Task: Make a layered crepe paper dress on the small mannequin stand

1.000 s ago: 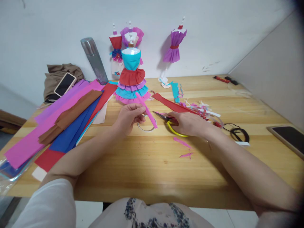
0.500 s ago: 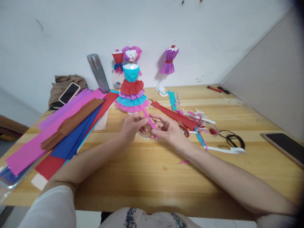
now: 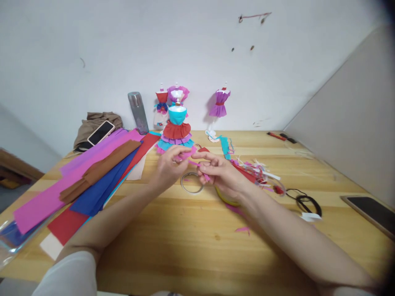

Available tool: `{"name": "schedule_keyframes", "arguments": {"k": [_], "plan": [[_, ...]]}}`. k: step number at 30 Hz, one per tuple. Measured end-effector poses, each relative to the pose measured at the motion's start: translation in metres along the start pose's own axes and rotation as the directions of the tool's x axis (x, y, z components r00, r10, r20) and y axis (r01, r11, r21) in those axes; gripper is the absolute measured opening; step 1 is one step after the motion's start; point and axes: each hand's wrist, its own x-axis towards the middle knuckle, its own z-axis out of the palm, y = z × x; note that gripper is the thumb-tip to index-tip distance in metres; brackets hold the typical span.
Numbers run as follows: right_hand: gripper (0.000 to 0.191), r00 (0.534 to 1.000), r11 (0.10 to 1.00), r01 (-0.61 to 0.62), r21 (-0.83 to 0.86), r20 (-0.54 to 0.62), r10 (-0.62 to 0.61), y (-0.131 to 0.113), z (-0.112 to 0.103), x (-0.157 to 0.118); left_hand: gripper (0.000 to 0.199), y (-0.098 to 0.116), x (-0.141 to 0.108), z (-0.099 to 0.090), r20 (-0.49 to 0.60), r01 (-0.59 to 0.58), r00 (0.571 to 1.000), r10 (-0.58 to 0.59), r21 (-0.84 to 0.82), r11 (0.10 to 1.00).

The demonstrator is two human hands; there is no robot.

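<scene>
Between my two hands runs a narrow pink paper strip (image 3: 194, 163). My left hand (image 3: 173, 163) pinches one end, its fingers partly hiding the strip. My right hand (image 3: 216, 169) grips the other end between thumb and fingers, and a short pink tail sticks out below. Just behind them stands a small dress form (image 3: 177, 123) in a turquoise top and a tiered red, purple, turquoise and pink paper skirt. A metal ring (image 3: 191, 183) lies on the table below my hands. Something yellow and round (image 3: 226, 197) is partly covered by my right hand.
Crepe paper sheets (image 3: 105, 172) lie fanned at the left, near a phone (image 3: 101, 132) and a grey bottle (image 3: 138, 113). More dressed forms stand along the wall, one in purple (image 3: 220, 102). Paper scraps (image 3: 259, 172), a black band (image 3: 308, 201) and another phone (image 3: 373, 211) are at the right.
The camera view has tilted up, so the scene sits lower. The pink strip now lies flatter between my hands, where it slanted down before. Both hands still pinch it.
</scene>
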Motion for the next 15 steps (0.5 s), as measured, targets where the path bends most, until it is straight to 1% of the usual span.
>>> {"name": "schedule_keyframes", "arguments": {"k": [1, 2, 3, 4, 5, 7, 9, 10, 11, 13, 15], "plan": [[0.043, 0.999, 0.999, -0.021, 0.030, 0.031, 0.020, -0.002, 0.001, 0.003, 0.025, -0.002, 0.004, -0.003, 0.029, -0.121, 0.993, 0.119, 0.081, 0.989], [0.039, 0.998, 0.997, -0.038, 0.064, 0.057, 0.034, -0.003, 0.002, 0.006, 0.028, -0.004, 0.007, -0.005, 0.071, -0.202, 0.978, 0.194, 0.134, 0.970], [0.034, 0.996, 0.994, -0.048, 0.097, 0.075, 0.040, -0.004, 0.003, 0.009, 0.027, -0.005, 0.010, -0.008, 0.115, -0.242, 0.967, 0.226, 0.165, 0.956], [0.030, 0.996, 0.991, -0.049, 0.128, 0.083, 0.039, -0.004, 0.003, 0.012, 0.023, -0.007, 0.012, -0.010, 0.157, -0.239, 0.964, 0.213, 0.176, 0.955], [0.026, 0.996, 0.987, -0.050, 0.155, 0.086, 0.037, -0.004, 0.003, 0.014, 0.016, -0.008, 0.013, -0.012, 0.193, -0.198, 0.967, 0.164, 0.174, 0.964], [0.020, 0.995, 0.980, -0.062, 0.187, 0.089, 0.046, -0.003, 0.002, 0.018, 0.003, -0.009, 0.014, -0.014, 0.242, -0.055, 0.970, 0.017, 0.152, 0.987], [0.016, 0.994, 0.978, -0.080, 0.193, 0.093, 0.063, -0.002, 0.000, 0.021, 0.008, -0.008, 0.015, -0.016, 0.270, 0.091, 0.956, -0.116, 0.101, 0.991], [0.017, 0.993, 0.979, -0.087, 0.184, 0.091, 0.071, -0.002, -0.002, 0.022, 0.011, -0.007, 0.015, -0.016, 0.277, 0.152, 0.946, -0.165, 0.068, 0.986], [0.021, 0.993, 0.983, -0.088, 0.164, 0.086, 0.075, -0.002, -0.005, 0.023, 0.012, -0.006, 0.016, -0.017, 0.281, 0.207, 0.937, -0.207, 0.033, 0.978], [0.038, 0.997, 0.994, -0.059, 0.092, 0.063, 0.054, -0.004, -0.010, 0.024, 0.014, -0.002, 0.018, -0.019, 0.289, 0.304, 0.913, -0.287, -0.014, 0.953], [0.052, 0.999, 1.000, 0.025, -0.017, 0.022, -0.025, -0.006, -0.015, 0.023, 0.016, 0.002, 0.020, -0.022, 0.297, 0.377, 0.886, -0.355, -0.018, 0.926]]}}
